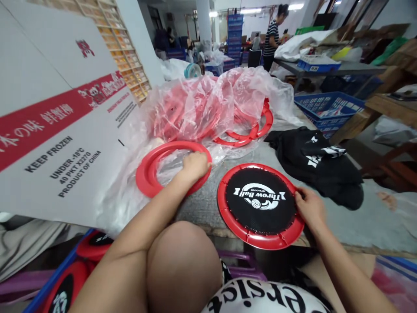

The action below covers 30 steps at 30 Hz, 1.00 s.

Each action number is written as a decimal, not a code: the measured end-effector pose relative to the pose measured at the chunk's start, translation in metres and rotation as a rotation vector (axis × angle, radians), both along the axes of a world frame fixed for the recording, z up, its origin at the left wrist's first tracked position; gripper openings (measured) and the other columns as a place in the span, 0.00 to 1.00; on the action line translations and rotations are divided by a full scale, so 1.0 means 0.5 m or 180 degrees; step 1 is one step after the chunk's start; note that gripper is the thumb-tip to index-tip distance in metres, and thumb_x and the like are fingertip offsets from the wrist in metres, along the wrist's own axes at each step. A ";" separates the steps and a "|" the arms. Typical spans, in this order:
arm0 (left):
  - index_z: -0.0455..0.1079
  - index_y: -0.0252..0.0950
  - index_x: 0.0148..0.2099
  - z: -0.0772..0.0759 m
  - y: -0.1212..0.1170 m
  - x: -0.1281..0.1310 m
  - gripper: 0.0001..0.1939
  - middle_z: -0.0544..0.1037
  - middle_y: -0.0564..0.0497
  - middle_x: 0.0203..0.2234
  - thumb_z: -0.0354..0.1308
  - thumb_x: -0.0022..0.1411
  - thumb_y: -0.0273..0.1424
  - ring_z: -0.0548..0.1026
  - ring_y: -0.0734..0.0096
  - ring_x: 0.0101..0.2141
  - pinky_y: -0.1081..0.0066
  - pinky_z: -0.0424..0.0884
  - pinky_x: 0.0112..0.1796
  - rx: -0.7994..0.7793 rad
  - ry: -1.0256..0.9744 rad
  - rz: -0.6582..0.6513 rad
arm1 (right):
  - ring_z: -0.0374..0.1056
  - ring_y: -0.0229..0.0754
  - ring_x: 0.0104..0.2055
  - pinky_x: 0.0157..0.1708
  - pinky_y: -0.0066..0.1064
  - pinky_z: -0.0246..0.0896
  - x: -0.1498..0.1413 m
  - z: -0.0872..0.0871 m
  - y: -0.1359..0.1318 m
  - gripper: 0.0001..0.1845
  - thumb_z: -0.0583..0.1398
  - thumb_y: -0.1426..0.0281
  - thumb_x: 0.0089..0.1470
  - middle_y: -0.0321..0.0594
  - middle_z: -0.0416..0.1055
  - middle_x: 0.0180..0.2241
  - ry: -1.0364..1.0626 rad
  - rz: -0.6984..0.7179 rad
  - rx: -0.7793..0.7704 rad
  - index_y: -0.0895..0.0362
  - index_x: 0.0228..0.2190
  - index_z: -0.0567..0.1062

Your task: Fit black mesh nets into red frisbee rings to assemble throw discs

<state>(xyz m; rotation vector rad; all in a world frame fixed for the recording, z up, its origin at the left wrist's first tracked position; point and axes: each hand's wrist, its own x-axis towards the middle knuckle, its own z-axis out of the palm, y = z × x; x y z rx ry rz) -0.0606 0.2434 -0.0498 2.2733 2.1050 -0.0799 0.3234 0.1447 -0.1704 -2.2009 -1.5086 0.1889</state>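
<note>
My left hand [194, 166] is closed on the near right rim of an empty red plastic ring [146, 174] that lies on the grey table. My right hand [310, 208] grips the right edge of a red ring fitted with a black mesh disc [259, 204] printed "Throw Ball", which rests at the table's front edge. Behind them a clear plastic bag [211, 102] holds several more red rings, and some red rings [250, 130] lie loose beside it.
A large white cardboard box [55, 113] marked "KEEP FROZEN" stands at left. A pile of black fabric [321, 167] lies to the right. A blue crate [61, 278] with finished discs sits at lower left. Blue baskets [329, 106] and a standing person [273, 37] are farther back.
</note>
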 end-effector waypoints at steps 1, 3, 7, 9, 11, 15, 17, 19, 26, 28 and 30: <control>0.73 0.28 0.53 0.005 0.001 -0.017 0.24 0.77 0.29 0.51 0.56 0.66 0.43 0.76 0.41 0.52 0.56 0.72 0.50 -0.0128 0.0072 0.0119 | 0.73 0.59 0.46 0.41 0.45 0.67 -0.001 0.000 0.000 0.26 0.50 0.61 0.59 0.51 0.77 0.49 0.0031 -0.0032 -0.0049 0.58 0.49 0.79; 0.75 0.30 0.52 0.003 0.000 -0.040 0.24 0.78 0.31 0.51 0.54 0.66 0.44 0.78 0.43 0.51 0.58 0.72 0.49 -0.0434 -0.0001 0.0234 | 0.72 0.59 0.48 0.43 0.45 0.67 -0.003 0.003 0.001 0.26 0.50 0.61 0.59 0.50 0.76 0.52 0.0107 -0.0104 -0.0170 0.57 0.50 0.78; 0.76 0.31 0.48 -0.006 0.000 -0.050 0.21 0.80 0.32 0.48 0.52 0.65 0.41 0.80 0.45 0.47 0.60 0.73 0.45 -0.0561 -0.0119 0.0300 | 0.71 0.60 0.51 0.45 0.46 0.66 -0.012 0.013 0.000 0.26 0.50 0.61 0.59 0.48 0.75 0.54 0.0149 -0.0147 -0.0235 0.57 0.50 0.78; 0.76 0.30 0.48 0.010 0.000 -0.051 0.21 0.81 0.32 0.47 0.51 0.66 0.40 0.80 0.44 0.47 0.59 0.73 0.45 -0.0373 -0.0169 0.0377 | 0.71 0.60 0.51 0.45 0.46 0.66 -0.016 0.016 -0.002 0.26 0.50 0.61 0.60 0.49 0.75 0.54 0.0177 -0.0142 -0.0221 0.57 0.51 0.78; 0.75 0.31 0.49 0.042 -0.003 -0.057 0.21 0.82 0.34 0.44 0.48 0.67 0.40 0.80 0.46 0.46 0.58 0.73 0.45 0.0092 -0.0413 0.0557 | 0.72 0.59 0.50 0.45 0.45 0.66 -0.018 0.018 -0.005 0.26 0.49 0.61 0.60 0.48 0.75 0.53 0.0196 -0.0109 -0.0191 0.57 0.50 0.78; 0.73 0.34 0.45 0.132 -0.036 -0.087 0.20 0.80 0.45 0.27 0.47 0.68 0.43 0.80 0.58 0.30 0.63 0.75 0.36 0.1428 -0.1834 0.0751 | 0.72 0.58 0.50 0.45 0.45 0.66 -0.017 0.010 -0.006 0.26 0.49 0.61 0.61 0.47 0.75 0.53 0.0176 -0.0080 -0.0179 0.55 0.51 0.78; 0.71 0.36 0.44 0.171 -0.062 -0.099 0.19 0.76 0.52 0.22 0.52 0.66 0.47 0.75 0.67 0.21 0.69 0.73 0.27 0.1999 -0.3090 0.0483 | 0.72 0.58 0.51 0.45 0.45 0.66 -0.014 0.003 -0.003 0.26 0.48 0.60 0.61 0.47 0.75 0.54 0.0164 -0.0084 -0.0202 0.55 0.51 0.78; 0.69 0.37 0.40 0.197 -0.085 -0.104 0.19 0.74 0.57 0.20 0.60 0.60 0.49 0.72 0.73 0.17 0.73 0.70 0.22 0.2412 -0.4243 0.0137 | 0.72 0.58 0.52 0.46 0.45 0.67 -0.010 -0.004 0.001 0.26 0.48 0.60 0.61 0.47 0.74 0.55 0.0171 -0.0052 -0.0220 0.55 0.51 0.78; 0.66 0.36 0.28 0.200 -0.090 -0.099 0.21 0.74 0.56 0.19 0.64 0.54 0.48 0.70 0.76 0.15 0.74 0.70 0.18 0.2371 -0.5758 -0.0089 | 0.71 0.58 0.53 0.48 0.46 0.67 -0.004 -0.015 0.005 0.27 0.47 0.59 0.61 0.46 0.73 0.56 0.0169 0.0024 -0.0264 0.55 0.51 0.77; 0.66 0.35 0.29 0.194 -0.085 -0.099 0.21 0.73 0.56 0.19 0.63 0.55 0.48 0.70 0.76 0.15 0.73 0.70 0.19 0.2275 -0.5801 -0.0026 | 0.71 0.58 0.54 0.49 0.46 0.67 -0.007 -0.014 0.004 0.27 0.47 0.59 0.61 0.46 0.73 0.56 0.0149 0.0028 -0.0247 0.55 0.51 0.77; 0.65 0.36 0.30 0.190 -0.084 -0.098 0.21 0.72 0.57 0.19 0.62 0.56 0.49 0.69 0.76 0.15 0.73 0.70 0.19 0.2435 -0.5581 -0.0061 | 0.71 0.57 0.54 0.49 0.45 0.66 -0.009 -0.014 0.003 0.26 0.48 0.60 0.62 0.46 0.73 0.56 0.0137 0.0025 -0.0230 0.56 0.52 0.77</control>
